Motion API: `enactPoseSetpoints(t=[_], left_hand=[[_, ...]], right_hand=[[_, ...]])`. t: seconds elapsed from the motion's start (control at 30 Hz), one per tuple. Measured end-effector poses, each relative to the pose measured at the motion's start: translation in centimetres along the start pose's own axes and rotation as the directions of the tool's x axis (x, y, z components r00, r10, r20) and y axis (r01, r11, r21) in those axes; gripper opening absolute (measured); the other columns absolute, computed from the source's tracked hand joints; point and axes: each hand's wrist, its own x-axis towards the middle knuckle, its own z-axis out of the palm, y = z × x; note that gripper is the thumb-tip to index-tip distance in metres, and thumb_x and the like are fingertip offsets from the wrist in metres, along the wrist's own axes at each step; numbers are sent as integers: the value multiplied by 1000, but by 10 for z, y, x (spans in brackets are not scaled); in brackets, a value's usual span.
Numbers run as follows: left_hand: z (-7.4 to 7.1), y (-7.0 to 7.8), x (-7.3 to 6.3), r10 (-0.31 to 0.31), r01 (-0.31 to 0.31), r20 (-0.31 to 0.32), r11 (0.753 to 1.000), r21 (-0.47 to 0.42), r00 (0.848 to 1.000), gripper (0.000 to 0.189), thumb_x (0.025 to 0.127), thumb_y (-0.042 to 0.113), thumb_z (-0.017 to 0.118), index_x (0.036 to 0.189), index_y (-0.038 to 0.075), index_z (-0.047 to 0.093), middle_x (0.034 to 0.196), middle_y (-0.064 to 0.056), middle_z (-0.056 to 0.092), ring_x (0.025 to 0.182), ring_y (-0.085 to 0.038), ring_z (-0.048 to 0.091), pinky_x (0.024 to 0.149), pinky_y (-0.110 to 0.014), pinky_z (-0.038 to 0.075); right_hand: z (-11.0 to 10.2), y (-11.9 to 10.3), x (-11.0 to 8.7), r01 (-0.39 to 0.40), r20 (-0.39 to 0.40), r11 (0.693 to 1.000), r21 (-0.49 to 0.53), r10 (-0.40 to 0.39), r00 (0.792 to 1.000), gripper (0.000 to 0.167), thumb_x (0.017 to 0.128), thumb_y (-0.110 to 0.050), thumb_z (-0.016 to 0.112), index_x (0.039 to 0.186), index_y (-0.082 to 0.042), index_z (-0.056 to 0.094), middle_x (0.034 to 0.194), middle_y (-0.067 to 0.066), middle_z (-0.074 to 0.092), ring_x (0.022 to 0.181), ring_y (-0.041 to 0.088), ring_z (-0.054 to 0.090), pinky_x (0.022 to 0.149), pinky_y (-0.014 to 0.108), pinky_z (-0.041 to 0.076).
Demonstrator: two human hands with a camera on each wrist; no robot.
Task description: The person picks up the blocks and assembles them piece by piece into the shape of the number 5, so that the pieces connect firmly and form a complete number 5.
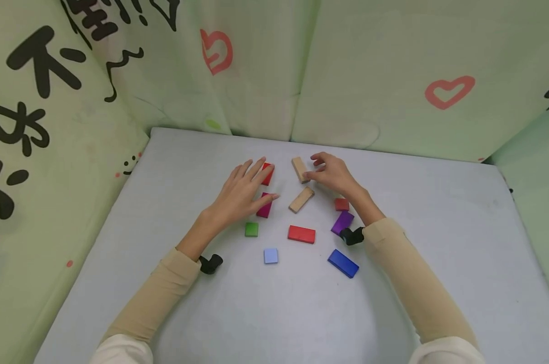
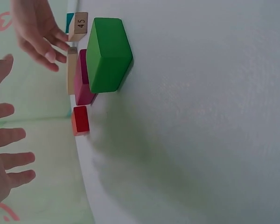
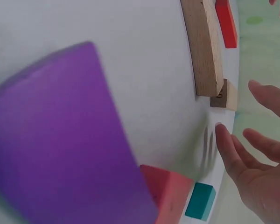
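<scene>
My left hand [image 1: 238, 197] hovers with spread fingers above a red block [image 1: 267, 176] and a magenta block [image 1: 265, 207], partly covering both in the head view. Nothing is in its grasp; the left wrist view shows its fingers [image 2: 18, 161] straight and apart. My right hand [image 1: 333, 174] has loosely bent, empty fingers, its thumb beside the far end of a plain wooden block [image 1: 299, 169]. Another wooden block [image 1: 301, 199] lies just nearer. A teal block [image 3: 200, 201] shows in the right wrist view, hidden by the right hand in the head view.
Nearer on the white table [image 1: 201, 313] lie a green block [image 1: 252, 229], a light blue block [image 1: 271, 256], a red oblong block [image 1: 301, 234] and a blue block [image 1: 343, 263]. A small red block [image 1: 341, 204] and a purple block [image 1: 341, 221] sit by the right wrist. Pale green curtain [image 1: 370, 60] hangs behind.
</scene>
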Motion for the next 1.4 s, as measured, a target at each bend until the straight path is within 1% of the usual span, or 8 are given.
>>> enactPoseSetpoints(t=[0.13,0.3,0.4,0.77,0.9,1.0,1.2,1.4], left_hand=[[0,-1,0,-11,11,7,1000,-2,1000,77,100,50,63,161,12,36,169,-15,28,152,-41,30,125,-57,24],[1,-3,1,-11,11,7,1000,-15,1000,76,100,49,63,160,11,36,168,-16,29,152,-41,31,125,-56,25],[1,-3,2,-10,10,1,999,-37,1000,75,100,48,63,160,10,37,168,-16,30,151,-41,32,125,-56,25],[2,-12,8,-26,27,12,995,-94,1000,72,100,44,65,159,10,39,166,-17,33,149,-41,35,124,-54,28],[3,-14,11,-31,33,19,994,-109,999,73,99,41,69,158,9,40,165,-17,35,148,-39,38,123,-52,32],[4,-16,15,-45,50,46,990,-129,998,75,97,38,72,158,9,39,165,-16,35,148,-37,38,121,-51,36],[6,-24,23,-58,82,112,971,-223,992,77,96,30,74,159,7,37,166,-16,33,151,-34,34,120,-47,38],[9,-34,38,-61,102,136,942,-321,989,74,94,20,77,155,1,41,160,-17,42,149,-32,38,120,-45,38]], right_hand=[[3,-4,10,-23,1,999,-24,23,1000,61,96,-26,71,145,2,50,137,24,58,123,38,56,105,50,50],[10,-7,19,-34,2,996,-83,35,999,61,94,-31,73,139,5,53,126,25,61,109,35,56,93,45,52],[13,-9,21,-28,-12,994,-108,27,1000,60,94,-30,73,137,6,55,121,25,62,106,33,56,89,42,52],[16,-16,25,-16,-12,985,-174,14,1000,50,95,-16,67,136,10,58,125,25,64,108,33,58,97,45,54],[16,-16,24,-7,-12,978,-210,5,1000,45,95,-13,62,135,8,60,127,24,65,110,33,59,99,47,53],[15,-16,22,11,-15,973,-233,-15,1000,42,95,-12,61,132,7,63,127,24,66,111,34,59,100,48,52],[11,-12,18,59,6,972,-226,-60,998,38,95,-9,59,130,7,65,127,24,66,113,36,59,100,50,52],[8,-5,18,98,16,970,-224,-97,995,36,96,-8,60,127,8,66,125,26,67,114,38,61,102,51,51]])
